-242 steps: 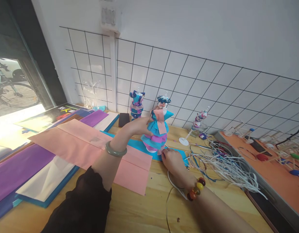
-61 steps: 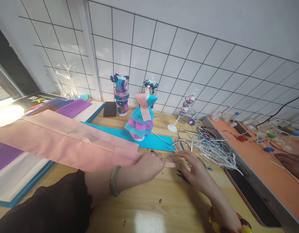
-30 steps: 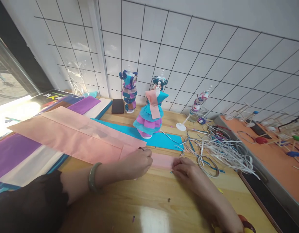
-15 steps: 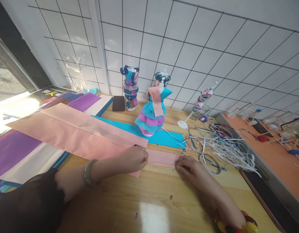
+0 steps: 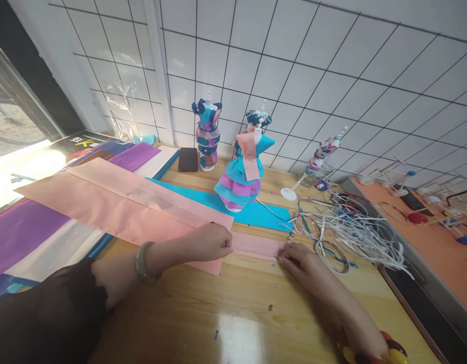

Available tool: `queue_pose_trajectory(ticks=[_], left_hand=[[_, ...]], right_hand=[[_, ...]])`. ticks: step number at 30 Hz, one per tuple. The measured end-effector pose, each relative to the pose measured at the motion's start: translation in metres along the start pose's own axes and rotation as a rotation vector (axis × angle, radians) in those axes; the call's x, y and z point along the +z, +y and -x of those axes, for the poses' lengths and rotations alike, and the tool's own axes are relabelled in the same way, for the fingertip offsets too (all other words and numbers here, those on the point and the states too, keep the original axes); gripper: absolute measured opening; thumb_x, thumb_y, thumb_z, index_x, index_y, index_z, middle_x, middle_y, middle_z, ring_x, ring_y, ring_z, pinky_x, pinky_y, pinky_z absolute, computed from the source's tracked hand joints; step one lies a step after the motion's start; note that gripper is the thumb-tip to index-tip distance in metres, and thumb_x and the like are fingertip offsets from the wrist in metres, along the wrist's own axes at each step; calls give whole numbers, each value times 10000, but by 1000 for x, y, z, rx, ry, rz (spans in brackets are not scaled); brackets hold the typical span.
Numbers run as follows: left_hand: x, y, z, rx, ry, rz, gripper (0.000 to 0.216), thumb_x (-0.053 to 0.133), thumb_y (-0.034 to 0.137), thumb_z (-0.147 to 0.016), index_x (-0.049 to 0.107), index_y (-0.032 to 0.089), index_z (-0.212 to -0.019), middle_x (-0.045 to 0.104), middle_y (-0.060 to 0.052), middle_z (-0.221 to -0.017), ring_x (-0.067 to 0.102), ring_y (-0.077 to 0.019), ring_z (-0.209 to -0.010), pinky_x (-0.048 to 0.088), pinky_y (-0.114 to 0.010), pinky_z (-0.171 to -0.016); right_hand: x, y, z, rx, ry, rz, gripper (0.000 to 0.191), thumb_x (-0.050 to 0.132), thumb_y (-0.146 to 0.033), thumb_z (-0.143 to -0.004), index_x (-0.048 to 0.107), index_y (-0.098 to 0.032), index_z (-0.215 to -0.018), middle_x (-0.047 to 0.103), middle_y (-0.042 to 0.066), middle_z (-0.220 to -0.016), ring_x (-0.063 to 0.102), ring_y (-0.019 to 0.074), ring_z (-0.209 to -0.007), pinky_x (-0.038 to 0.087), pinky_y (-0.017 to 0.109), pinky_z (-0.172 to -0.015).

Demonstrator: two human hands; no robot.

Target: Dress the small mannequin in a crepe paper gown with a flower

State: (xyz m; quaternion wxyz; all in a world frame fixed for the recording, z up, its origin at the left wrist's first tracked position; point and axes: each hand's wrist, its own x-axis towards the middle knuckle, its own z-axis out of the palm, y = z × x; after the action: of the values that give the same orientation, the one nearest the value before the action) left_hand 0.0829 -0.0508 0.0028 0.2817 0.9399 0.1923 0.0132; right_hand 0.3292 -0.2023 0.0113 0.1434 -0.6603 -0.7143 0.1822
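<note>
A narrow pink paper strip (image 5: 254, 244) lies on the wooden table (image 5: 241, 313) between my two hands. My left hand (image 5: 212, 241) is closed and pinches the strip's left end, where it meets a large pink paper sheet (image 5: 115, 202). At the strip's right end my right hand (image 5: 299, 258) presses down with its fingers curled. Just behind stands a small mannequin (image 5: 243, 174) in a blue, purple and pink paper dress, on a blue paper sheet (image 5: 256, 212).
Two more dressed mannequins (image 5: 206, 134) (image 5: 320, 154) stand by the grid wall, with a dark phone (image 5: 188, 159) next to the left one. A tangle of white strips (image 5: 350, 232) lies right of my hands. Purple and white sheets (image 5: 36, 232) lie at left, an orange table (image 5: 438, 237) at right.
Since half a second ago both hands stay on the pink strip almost unmoved; the view has shifted slightly. Eight seconds ago my hands were at the blue and purple dress instead.
</note>
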Motion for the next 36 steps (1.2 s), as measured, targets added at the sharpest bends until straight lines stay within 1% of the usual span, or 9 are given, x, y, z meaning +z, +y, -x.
queue_pose_trajectory(ticks=[6,10,13,22,26,28,30,33,36], left_hand=[[1,0,-1,3,27,-34,206,458,226,-757,454,168,-560,545,3,-581,492,-120,-565,294,-243,-518],[-3,3,-2,-29,58,-60,204,445,211,-761,488,165,-567,564,-14,-606,504,-130,-588,304,-246,-523],[-6,3,-3,-37,52,-50,188,466,221,-762,521,164,-591,586,-17,-638,522,-134,-613,319,-245,-534],[-2,-5,-3,-26,24,-18,185,524,300,-777,578,170,-656,624,-8,-702,564,-138,-667,341,-241,-552],[-2,-5,-4,-37,21,-34,191,530,299,-774,582,167,-646,620,-12,-686,566,-141,-653,342,-240,-546],[-3,-4,-5,-46,20,-43,191,537,298,-768,583,166,-638,622,-15,-686,567,-142,-652,345,-239,-547],[-3,-4,-6,-55,24,-49,195,538,302,-766,586,165,-637,627,-18,-691,569,-143,-654,350,-238,-554],[-2,-5,-6,-56,24,-43,195,533,307,-767,594,167,-646,634,-19,-701,573,-143,-657,353,-238,-560],[-2,-5,-6,-51,18,-36,188,533,304,-761,598,167,-650,636,-22,-705,575,-144,-660,352,-240,-564]], right_hand=[[3,3,-2,24,17,20,230,435,-284,-900,602,-194,-770,639,68,-838,574,194,-803,438,334,-734],[5,9,-5,27,42,46,261,424,-322,-911,620,-187,-804,634,78,-833,577,202,-804,442,336,-727],[5,13,-7,22,65,48,257,433,-329,-907,631,-186,-827,637,85,-838,579,208,-805,446,338,-721],[7,16,-9,27,82,19,247,462,-349,-891,634,-193,-808,645,76,-821,588,204,-787,454,330,-710],[8,17,-10,41,120,50,219,501,-333,-865,610,-191,-740,633,64,-775,589,197,-742,462,326,-686],[9,16,-12,30,167,83,171,520,-315,-853,617,-191,-784,635,69,-818,596,201,-776,469,339,-719],[8,15,-14,-6,205,115,143,534,-291,-844,626,-194,-893,637,82,-908,598,214,-858,467,362,-781],[7,11,-20,-57,243,150,211,551,-285,-835,611,-199,-1018,625,101,-1023,582,237,-957,456,400,-837],[6,6,-26,-68,253,142,224,542,-290,-844,612,-197,-1036,626,106,-1041,580,240,-969,457,407,-842]])
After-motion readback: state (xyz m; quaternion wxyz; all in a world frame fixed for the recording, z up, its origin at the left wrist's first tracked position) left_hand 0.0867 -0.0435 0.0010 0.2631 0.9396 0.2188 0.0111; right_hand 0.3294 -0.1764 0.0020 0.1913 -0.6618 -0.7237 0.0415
